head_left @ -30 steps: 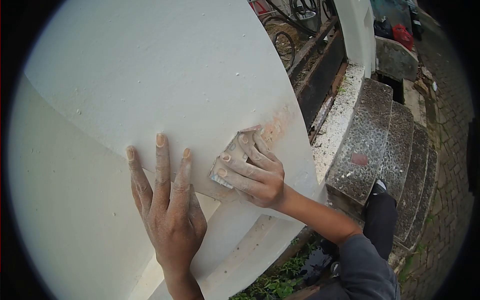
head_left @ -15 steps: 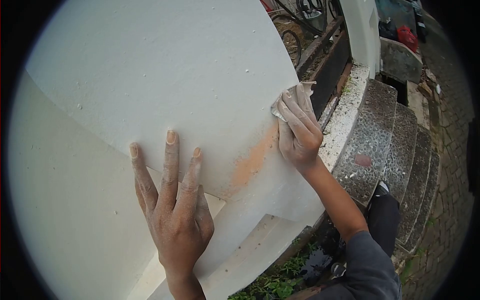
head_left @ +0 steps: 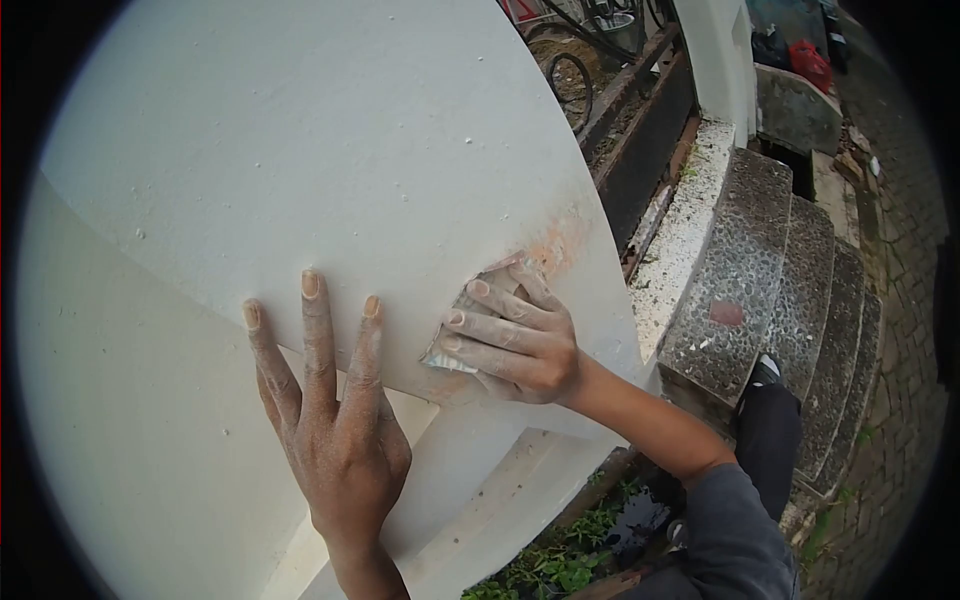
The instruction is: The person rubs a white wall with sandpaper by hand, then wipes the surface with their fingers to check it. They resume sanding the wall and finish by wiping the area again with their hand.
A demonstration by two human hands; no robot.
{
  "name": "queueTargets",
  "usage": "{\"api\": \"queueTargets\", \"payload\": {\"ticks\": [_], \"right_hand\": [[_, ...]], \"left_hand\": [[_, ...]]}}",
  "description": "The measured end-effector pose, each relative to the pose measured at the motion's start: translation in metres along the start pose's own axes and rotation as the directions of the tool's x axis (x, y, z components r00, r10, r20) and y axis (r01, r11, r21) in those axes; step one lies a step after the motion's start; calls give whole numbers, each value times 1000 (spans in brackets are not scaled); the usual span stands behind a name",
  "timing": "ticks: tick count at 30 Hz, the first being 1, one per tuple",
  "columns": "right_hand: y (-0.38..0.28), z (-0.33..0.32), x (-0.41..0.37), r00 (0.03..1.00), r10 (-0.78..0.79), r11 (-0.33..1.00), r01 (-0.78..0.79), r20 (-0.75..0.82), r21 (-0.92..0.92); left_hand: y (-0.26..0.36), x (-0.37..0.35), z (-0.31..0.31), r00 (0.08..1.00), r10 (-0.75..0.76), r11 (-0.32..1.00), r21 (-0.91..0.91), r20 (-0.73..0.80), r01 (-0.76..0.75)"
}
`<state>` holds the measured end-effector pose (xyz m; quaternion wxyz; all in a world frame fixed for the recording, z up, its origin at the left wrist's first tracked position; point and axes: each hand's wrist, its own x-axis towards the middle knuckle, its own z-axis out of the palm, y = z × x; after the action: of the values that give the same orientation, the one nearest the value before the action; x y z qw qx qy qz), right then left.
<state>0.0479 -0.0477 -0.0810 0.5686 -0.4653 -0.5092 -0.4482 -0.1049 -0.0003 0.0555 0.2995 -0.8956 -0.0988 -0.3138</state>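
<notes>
My right hand presses a folded, dusty sheet of sandpaper against the white wall. Its fingers lie over the sheet, whose printed edge shows at the left. Just beyond this hand is a worn orange patch in the white surface, partly covered by the hand. My left hand rests its spread fingertips on the wall, left of the sandpaper, and holds nothing. White dust coats the fingers of both hands.
Curved pebbled steps descend at the right beside a paved path. A dark metal gate stands behind the wall's edge. Green plants grow below. A red bag lies at the upper right.
My right hand has swept the sandpaper down and left from the wall's right edge, over the orange patch. My left hand stays spread on the wall; the view has shifted slightly.
</notes>
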Motion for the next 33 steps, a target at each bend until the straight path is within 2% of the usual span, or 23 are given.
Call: {"api": "queueTargets", "payload": {"ticks": [1, 2, 4, 5, 6, 7, 9, 10, 11, 13, 14, 15, 16, 17, 19, 20, 23, 24, 25, 27, 29, 30, 33], "right_hand": [[27, -12, -1, 991, 122, 980, -129, -58, -151], [39, -10, -2, 842, 535, 816, -494, -70, 302], [35, -7, 1, 757, 636, 752, -561, -153, 346], [26, 0, 6, 909, 291, 939, -331, -298, -90], [-7, 4, 6, 972, 203, 976, -210, -120, -50], [-28, 10, 1, 996, 86, 991, -86, 0, 100], [-7, 2, -4, 999, 33, 999, -34, 40, 36], [21, -5, 1, 977, 184, 983, -185, -109, 6], [45, -12, 2, 912, 322, 943, -332, -256, 3], [35, -14, -1, 754, 650, 750, -620, -89, 230], [12, -4, 3, 880, 457, 889, -445, -128, 110], [-10, 3, 6, 962, 234, 971, -239, -142, -16], [-27, 6, -3, 994, 106, 983, -106, 6, 152], [-23, 5, -6, 998, 33, 981, -43, 57, 188], [20, -7, -1, 977, 147, 989, -149, -151, -1], [34, -13, 7, 837, 499, 865, -465, -223, 189], [1, 4, 9, 917, 316, 948, -316, -244, 41], [-24, 5, -1, 980, 180, 982, -175, -87, 69], [-36, 10, -9, 997, 75, 975, -73, -2, 208], [-13, 0, -16, 999, 47, 991, -47, 8, 127], [36, -10, -2, 912, 314, 944, -330, -263, -15], [50, -17, 5, 787, 536, 843, -514, -305, 155], [-9, 3, 4, 959, 230, 970, -240, -165, -46]], "left_hand": [[-1, 1, -1, 1000, 14, 1000, 24, 14, -14], [-2, 1, -1, 1000, 20, 1000, 12, 8, -20], [-1, 1, -2, 1000, 16, 1000, -17, 9, -15], [1, 2, -1, 1000, 14, 1000, -17, 5, -14], [2, 2, -1, 1000, 15, 1000, -17, 4, -15], [4, 1, -2, 1000, 19, 1000, -18, 10, -19], [4, -2, -2, 1000, 17, 1000, -8, 15, -16], [3, 0, -1, 1000, 23, 1000, -3, 9, -23], [2, 2, 0, 999, 36, 999, 4, 5, -36], [4, 0, -1, 999, 32, 999, 10, 22, -32], [4, 0, 0, 999, 30, 1000, 2, 20, -30], [4, 0, 0, 999, 30, 1000, -3, 12, -30], [5, 0, 1, 999, 34, 999, -6, 10, -34], [7, -1, 1, 1000, 24, 1000, -10, 13, -24], [6, -1, 2, 1000, 14, 1000, -13, 16, -13], [5, 1, 3, 1000, 28, 1000, -11, 9, -28], [5, 1, 1, 999, 36, 999, -8, 16, -36], [5, 1, 2, 999, 40, 999, -5, 12, -40], [5, 0, 1, 999, 46, 999, 0, 16, -46], [5, -2, 1, 999, 51, 998, -27, 17, -50], [3, 1, 1, 998, 64, 997, -40, 4, -64], [3, 2, 1, 998, 67, 997, -45, 7, -66], [1, 0, -1, 998, 60, 998, -38, 17, -59]]}}
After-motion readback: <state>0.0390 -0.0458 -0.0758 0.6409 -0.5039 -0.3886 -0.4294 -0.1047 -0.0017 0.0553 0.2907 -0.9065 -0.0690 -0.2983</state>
